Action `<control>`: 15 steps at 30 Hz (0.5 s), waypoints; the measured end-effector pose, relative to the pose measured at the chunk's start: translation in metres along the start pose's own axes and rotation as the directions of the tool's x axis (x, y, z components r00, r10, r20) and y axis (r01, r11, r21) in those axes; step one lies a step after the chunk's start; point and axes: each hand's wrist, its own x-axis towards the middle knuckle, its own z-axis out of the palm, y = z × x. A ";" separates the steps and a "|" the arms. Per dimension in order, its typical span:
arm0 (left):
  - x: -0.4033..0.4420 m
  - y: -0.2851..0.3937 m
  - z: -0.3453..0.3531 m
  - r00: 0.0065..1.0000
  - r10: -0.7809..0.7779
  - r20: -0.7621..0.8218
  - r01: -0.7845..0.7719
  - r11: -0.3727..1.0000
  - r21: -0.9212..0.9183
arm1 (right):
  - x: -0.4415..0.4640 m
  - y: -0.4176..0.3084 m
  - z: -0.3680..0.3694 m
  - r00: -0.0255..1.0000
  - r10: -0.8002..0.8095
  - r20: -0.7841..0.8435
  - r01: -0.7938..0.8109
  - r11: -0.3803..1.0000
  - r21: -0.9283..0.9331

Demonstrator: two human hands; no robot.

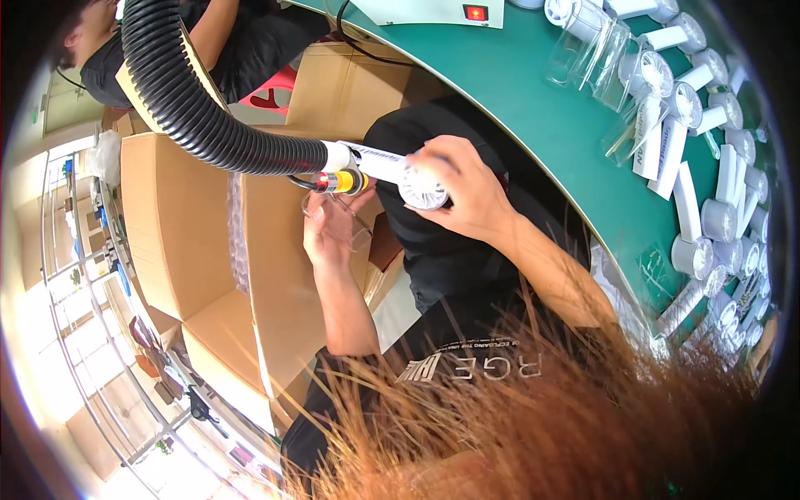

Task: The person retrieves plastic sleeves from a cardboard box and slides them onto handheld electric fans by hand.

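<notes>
One black hose [196, 104]; cardboard [162, 225] behind

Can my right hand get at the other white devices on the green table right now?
Probably not as things stand: the right hand is busy holding a white device, though the way to the other devices on the green table looks free.

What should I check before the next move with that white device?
1. Right hand gripping the white device: ok.
2. Left hand firmly holding the yellow-banded tool: cannot tell; it is close beneath it.
3. Device handle touching the hose's white end: cannot tell; they overlap in view.
4. Red switch lit: ok, it appears to glow.
5. Other white devices on the green table apart from both hands: ok.
</notes>
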 end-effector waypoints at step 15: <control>-0.007 -0.008 0.004 0.931 -0.271 0.246 0.233 0.957 0.175 | -0.078 -0.002 -0.053 0.590 0.675 0.443 -0.595 -0.007 0.804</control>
